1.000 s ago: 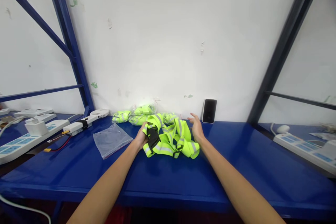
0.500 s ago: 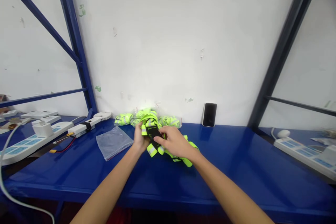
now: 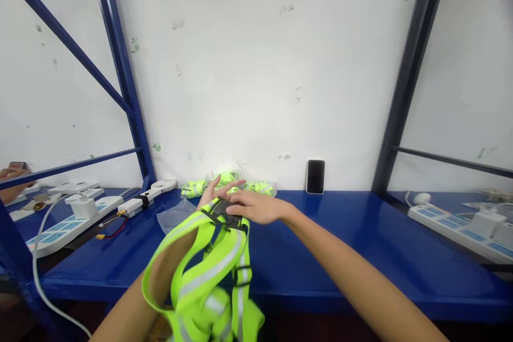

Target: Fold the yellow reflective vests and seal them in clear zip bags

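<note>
The high-visibility vest [image 3: 208, 278], fluorescent yellow with grey reflective bands, is no longer lying on the blue workbench [image 3: 344, 272]. It is now hanging in the air in front of the workbench's front edge, its lower part running out of view at the bottom of the frame. The left forearm [image 3: 170, 251] is passing through a loop of the vest. The left hand [image 3: 214, 191] is extending beyond the top of the vest with its fingers spread, so it is not visibly clenching anything. The right hand [image 3: 254, 207] is lying across the black plastic buckle [image 3: 222, 214] at the vest's upper end, its fingers directed toward the left hand. Whether it is gripping the buckle or only resting on it cannot be determined from this view. Bagged vests [image 3: 226, 181] are resting along the workbench's rear edge, a clear plastic bag [image 3: 172, 215] is lying just in front of them, and a black phone [image 3: 315, 176] is standing upright further right.
</note>
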Demonstrator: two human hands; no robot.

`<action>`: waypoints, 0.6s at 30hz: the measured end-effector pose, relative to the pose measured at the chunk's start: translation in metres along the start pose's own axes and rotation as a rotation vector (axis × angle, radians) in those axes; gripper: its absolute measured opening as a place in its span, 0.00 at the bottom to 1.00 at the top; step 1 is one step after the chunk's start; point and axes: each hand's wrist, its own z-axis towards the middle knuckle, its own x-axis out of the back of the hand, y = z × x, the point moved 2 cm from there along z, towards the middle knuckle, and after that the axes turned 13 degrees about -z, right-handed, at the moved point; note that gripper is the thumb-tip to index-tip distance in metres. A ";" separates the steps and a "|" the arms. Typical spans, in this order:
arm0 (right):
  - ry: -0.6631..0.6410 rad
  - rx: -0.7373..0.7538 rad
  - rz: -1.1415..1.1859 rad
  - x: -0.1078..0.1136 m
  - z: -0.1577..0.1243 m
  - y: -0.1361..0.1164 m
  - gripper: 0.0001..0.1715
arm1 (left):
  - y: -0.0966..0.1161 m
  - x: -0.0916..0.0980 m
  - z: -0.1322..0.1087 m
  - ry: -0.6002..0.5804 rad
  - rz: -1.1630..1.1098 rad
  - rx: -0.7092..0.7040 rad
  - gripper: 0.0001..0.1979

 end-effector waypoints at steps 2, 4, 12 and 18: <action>-0.048 -0.056 -0.091 -0.019 0.001 0.031 0.11 | -0.019 0.008 0.009 0.034 -0.077 0.038 0.35; 0.037 -0.108 -0.160 -0.034 -0.002 0.060 0.10 | -0.037 0.018 0.019 0.095 -0.092 0.036 0.26; 0.477 -0.558 -0.192 -0.077 -0.018 0.139 0.16 | -0.084 0.043 0.060 0.123 -0.017 -0.034 0.12; 0.376 -0.508 0.297 -0.079 -0.023 0.148 0.31 | -0.083 0.060 0.059 0.230 0.129 -0.202 0.20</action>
